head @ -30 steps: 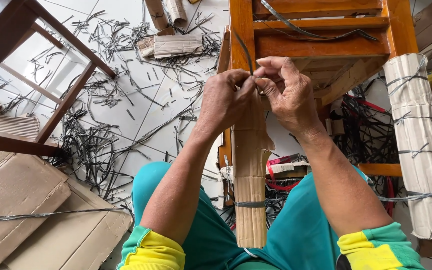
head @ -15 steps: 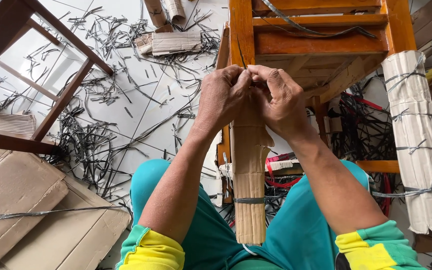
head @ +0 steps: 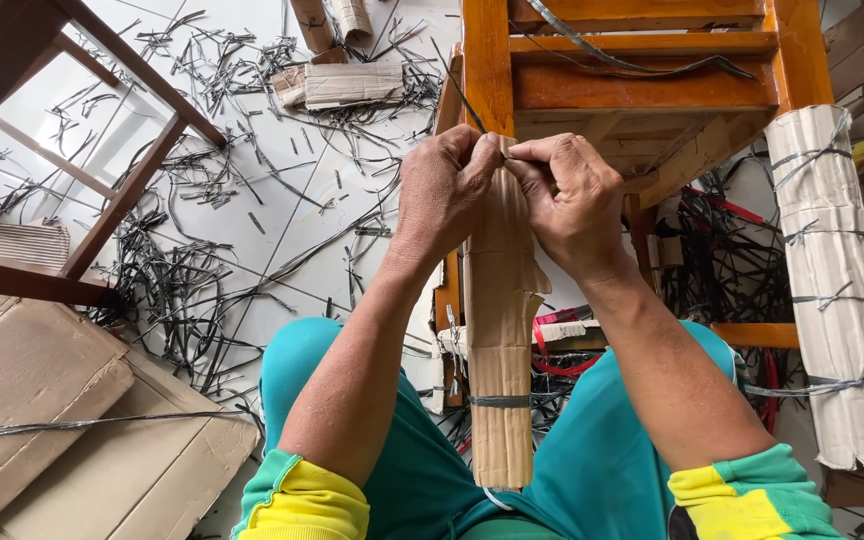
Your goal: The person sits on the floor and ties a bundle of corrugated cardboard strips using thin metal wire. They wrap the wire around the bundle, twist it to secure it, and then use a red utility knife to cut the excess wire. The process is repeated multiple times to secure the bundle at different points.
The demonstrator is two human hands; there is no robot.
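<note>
The orange wooden chair frame (head: pixel 642 85) stands right in front of you, and everything else arranges itself around it. Its near leg is sheathed in a cardboard wrap (head: pixel 498 330), which runs from the frame's lower rail down toward your lap, so the leg sits between your knees where both arms can reach it evenly. To the right of the frame another leg wears a pale cardboard wrap (head: pixel 837 290), already cinched by several grey straps. To the frame's left, dark strap offcuts (head: pixel 182 270) litter the white floor, with flat cardboard sheets (head: pixel 42 400) beyond them at the lower left. Low on the near wrap, one grey strap (head: pixel 499 401) binds the cardboard shut, which keeps the sleeve from unrolling. At the wrap's top edge, just under the frame's rail, your left hand (head: pixel 442 195) clamps around the cardboard to keep it tight, while your right hand (head: pixel 572 200) pinches a thin dark strap end (head: pixel 467 100) against it.
</note>
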